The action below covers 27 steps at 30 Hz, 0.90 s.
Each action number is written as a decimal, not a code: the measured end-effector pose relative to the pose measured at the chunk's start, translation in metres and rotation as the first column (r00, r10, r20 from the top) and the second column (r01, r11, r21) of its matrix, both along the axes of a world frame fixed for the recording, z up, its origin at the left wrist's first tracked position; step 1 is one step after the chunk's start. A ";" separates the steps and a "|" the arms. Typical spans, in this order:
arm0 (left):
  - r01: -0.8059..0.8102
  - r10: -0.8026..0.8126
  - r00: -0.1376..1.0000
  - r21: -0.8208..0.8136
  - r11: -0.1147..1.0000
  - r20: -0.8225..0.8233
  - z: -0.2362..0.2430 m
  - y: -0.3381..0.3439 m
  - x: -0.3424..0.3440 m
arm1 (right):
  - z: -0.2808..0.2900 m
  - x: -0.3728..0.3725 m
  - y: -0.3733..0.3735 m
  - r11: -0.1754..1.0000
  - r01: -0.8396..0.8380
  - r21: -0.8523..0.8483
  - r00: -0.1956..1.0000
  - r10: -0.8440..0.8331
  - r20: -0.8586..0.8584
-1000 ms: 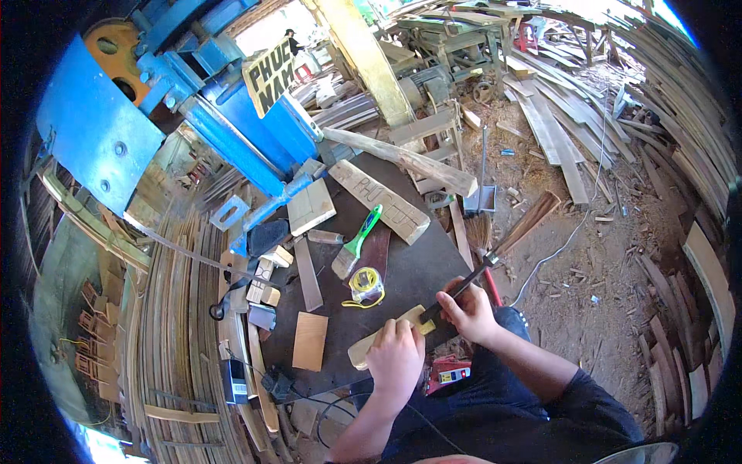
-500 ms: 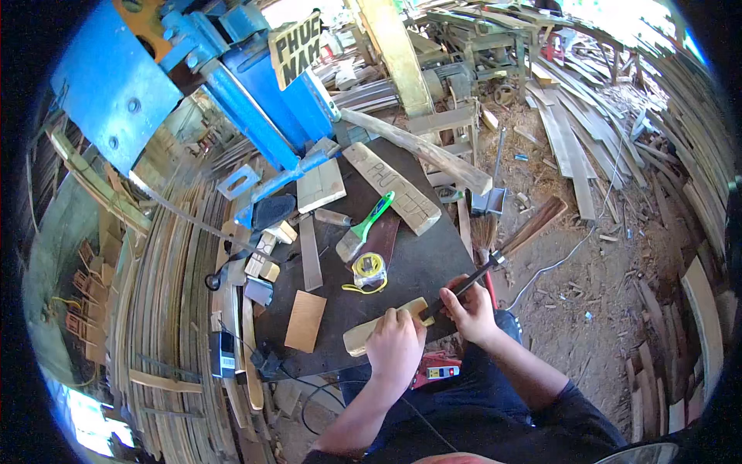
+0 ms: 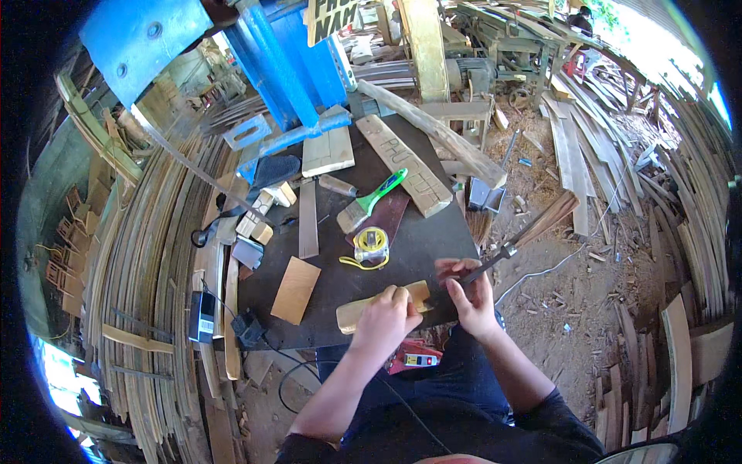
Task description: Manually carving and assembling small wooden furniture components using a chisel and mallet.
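Note:
A pale wooden block (image 3: pixel 352 316) lies on the dark tabletop near its front edge. My left hand (image 3: pixel 386 315) is closed over the block from above, covering its middle. On its right, my right hand (image 3: pixel 473 300) holds a chisel by its dark metal shank. The chisel's wooden handle (image 3: pixel 547 219) points away to the far right, while its working end is hidden by my fingers. My right fingertips are a little blurred. Beyond the block sit a yellow tape measure (image 3: pixel 371 243) and a green-handled brush (image 3: pixel 375 199). A flat brown wood piece (image 3: pixel 295 291) lies to the left.
A long board with carved letters (image 3: pixel 406 170) lies at the back of the table (image 3: pixel 270 329). A blue machine (image 3: pixel 290 69) with a saw blade (image 3: pixel 178 158) stands at the far left. Stacked planks line both sides, and a white cable (image 3: pixel 541 271) crosses the floor.
The whole view has shifted, so the table appears slightly higher. My left hand stays on the wooden block. My right fingers have shifted on the chisel, which remains in that hand.

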<state>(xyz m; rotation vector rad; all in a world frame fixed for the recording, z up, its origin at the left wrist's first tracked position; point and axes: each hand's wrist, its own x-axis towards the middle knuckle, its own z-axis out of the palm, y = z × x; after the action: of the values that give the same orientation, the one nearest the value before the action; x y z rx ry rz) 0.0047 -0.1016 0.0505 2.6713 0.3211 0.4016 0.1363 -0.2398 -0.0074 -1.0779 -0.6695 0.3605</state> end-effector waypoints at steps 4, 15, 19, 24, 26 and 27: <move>-0.059 0.078 0.989 -0.149 0.987 0.126 0.020 0.022 -0.027 | 0.002 0.008 0.000 0.984 -0.068 0.166 0.995 0.078 -0.056; -0.261 0.327 0.910 -0.260 0.930 0.257 -0.018 0.079 -0.100 | 0.058 0.028 0.001 0.998 0.027 0.059 0.994 -0.033 0.107; -0.001 0.093 0.935 -0.262 0.965 0.341 -0.019 0.075 -0.084 | 0.086 0.024 -0.011 0.980 -0.081 0.183 0.964 0.124 -0.236; -0.041 0.061 0.969 -0.088 0.995 0.237 -0.025 0.070 -0.067 | 0.094 0.015 0.003 0.967 0.089 0.237 0.838 0.056 -0.542; -0.084 0.090 0.956 -0.034 0.996 0.280 -0.031 0.068 -0.062 | 0.084 0.014 0.014 0.977 0.144 0.155 0.815 -0.028 -0.579; -0.099 0.112 0.953 -0.058 0.993 0.282 -0.032 0.069 -0.061 | 0.077 0.015 0.017 0.972 0.213 0.096 0.785 -0.112 -0.610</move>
<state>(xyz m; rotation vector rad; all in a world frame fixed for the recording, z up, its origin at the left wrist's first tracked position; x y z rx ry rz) -0.0567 -0.0328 0.0182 2.5149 0.3794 0.7943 0.1517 -0.2233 0.0701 -0.7916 -0.0263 0.4628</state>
